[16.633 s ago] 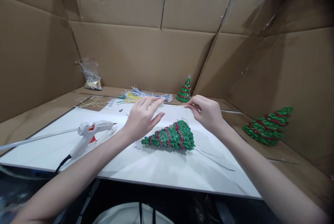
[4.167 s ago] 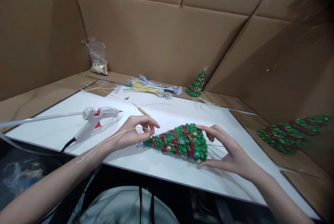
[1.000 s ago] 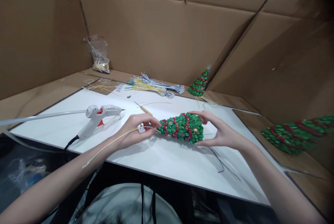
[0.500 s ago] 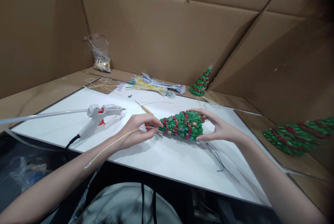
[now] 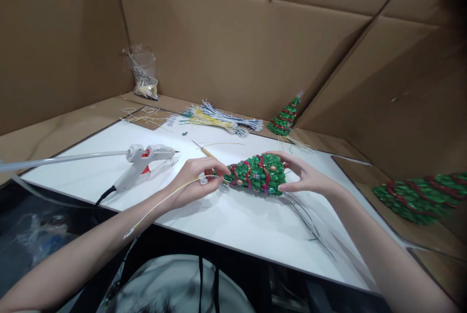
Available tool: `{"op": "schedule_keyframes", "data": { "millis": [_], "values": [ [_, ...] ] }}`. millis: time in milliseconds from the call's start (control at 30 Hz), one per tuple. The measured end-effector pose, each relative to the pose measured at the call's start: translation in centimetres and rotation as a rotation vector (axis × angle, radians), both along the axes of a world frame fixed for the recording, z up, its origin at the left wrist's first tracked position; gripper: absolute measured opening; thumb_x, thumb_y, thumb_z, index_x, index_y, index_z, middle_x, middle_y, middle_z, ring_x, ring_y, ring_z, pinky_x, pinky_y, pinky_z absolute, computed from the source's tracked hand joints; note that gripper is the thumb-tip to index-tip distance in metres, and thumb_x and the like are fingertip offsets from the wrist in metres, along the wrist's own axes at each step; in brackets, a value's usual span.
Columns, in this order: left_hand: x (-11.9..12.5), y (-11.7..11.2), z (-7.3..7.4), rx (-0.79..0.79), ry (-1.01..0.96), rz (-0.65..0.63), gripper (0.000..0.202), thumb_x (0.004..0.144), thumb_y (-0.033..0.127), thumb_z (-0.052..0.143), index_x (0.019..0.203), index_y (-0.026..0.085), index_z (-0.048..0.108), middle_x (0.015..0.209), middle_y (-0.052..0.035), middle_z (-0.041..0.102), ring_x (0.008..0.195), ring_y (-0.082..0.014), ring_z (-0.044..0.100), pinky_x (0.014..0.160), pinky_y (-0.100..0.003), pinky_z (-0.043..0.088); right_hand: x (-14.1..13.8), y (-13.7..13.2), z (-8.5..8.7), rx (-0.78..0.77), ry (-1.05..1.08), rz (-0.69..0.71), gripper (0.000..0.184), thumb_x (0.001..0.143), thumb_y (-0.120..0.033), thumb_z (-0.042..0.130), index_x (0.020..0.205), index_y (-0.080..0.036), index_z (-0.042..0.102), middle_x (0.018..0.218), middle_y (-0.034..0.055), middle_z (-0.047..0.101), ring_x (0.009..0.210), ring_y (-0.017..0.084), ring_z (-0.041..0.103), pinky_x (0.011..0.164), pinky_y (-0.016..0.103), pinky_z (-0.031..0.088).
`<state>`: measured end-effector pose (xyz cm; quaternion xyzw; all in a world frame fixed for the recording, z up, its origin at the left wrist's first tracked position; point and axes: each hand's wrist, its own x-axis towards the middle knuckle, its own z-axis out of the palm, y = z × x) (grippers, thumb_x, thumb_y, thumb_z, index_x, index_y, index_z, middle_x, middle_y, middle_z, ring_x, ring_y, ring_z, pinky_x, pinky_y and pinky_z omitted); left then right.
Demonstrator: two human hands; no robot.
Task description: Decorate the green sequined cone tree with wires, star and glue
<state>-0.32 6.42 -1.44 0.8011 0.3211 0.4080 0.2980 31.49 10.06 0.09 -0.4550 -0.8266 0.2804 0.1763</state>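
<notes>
A small green sequinned Christmas tree [image 5: 257, 173] with red garlands and little ornaments is held on its side just above the white board [image 5: 241, 220]. My left hand [image 5: 193, 179] pinches its pointed tip and also holds a thin yellow wire [image 5: 160, 202] that trails back along my forearm. My right hand [image 5: 304, 177] cups the tree's wide base, fingers curled round it. Thin dark wires [image 5: 308, 220] trail from the base onto the board.
A white glue gun [image 5: 146, 160] with its cord lies left on the board. A wooden-handled pick [image 5: 204, 150], bundled coloured wires [image 5: 219, 123], a plastic bag [image 5: 144, 72] and a small tree [image 5: 286, 118] sit behind. A larger tree [image 5: 419, 196] lies right. Cardboard walls surround.
Both hands have kept hold of the tree and turned it slightly, so different ornaments face up. The view has shifted a little to the left.
</notes>
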Motion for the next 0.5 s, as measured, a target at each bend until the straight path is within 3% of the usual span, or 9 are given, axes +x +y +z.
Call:
{"op": "schedule_keyframes", "data": {
  "millis": [167, 367, 500],
  "values": [
    [0.1, 0.3, -0.1, -0.043, -0.055, 0.178, 0.016, 0.079, 0.012, 0.056, 0.089, 0.016, 0.068, 0.088, -0.0032, 0.07, 0.074, -0.0128, 0.06, 0.068, -0.024, 0.047, 0.2, 0.1, -0.3, -0.007, 0.007, 0.005, 0.076, 0.065, -0.049, 0.073, 0.132, -0.024, 0.046, 0.119, 0.0098, 0.056, 0.111, 0.031, 0.051, 0.089, 0.04, 0.044],
    [0.2, 0.5, -0.3, -0.107, -0.13, 0.235, 0.016, 0.081, 0.015, 0.056, 0.091, 0.016, 0.068, 0.093, -0.0042, 0.069, 0.074, -0.0134, 0.06, 0.068, -0.025, 0.047, 0.4, -0.2, -0.7, -0.044, 0.036, 0.014, 0.081, 0.07, -0.048, 0.07, 0.14, -0.029, 0.035, 0.127, 0.0089, 0.049, 0.108, 0.029, 0.05, 0.091, 0.04, 0.042],
    [0.1, 0.4, 0.2, -0.129, -0.246, 0.286, 0.015, 0.08, 0.017, 0.057, 0.092, 0.015, 0.066, 0.09, -0.0044, 0.068, 0.074, -0.0124, 0.059, 0.066, -0.023, 0.045, 0.6, -1.0, -0.9, 0.019, 0.084, -0.011, 0.083, 0.07, -0.05, 0.07, 0.142, -0.03, 0.032, 0.104, 0.0058, 0.052, 0.091, 0.023, 0.051, 0.085, 0.038, 0.044]
  ]
}}
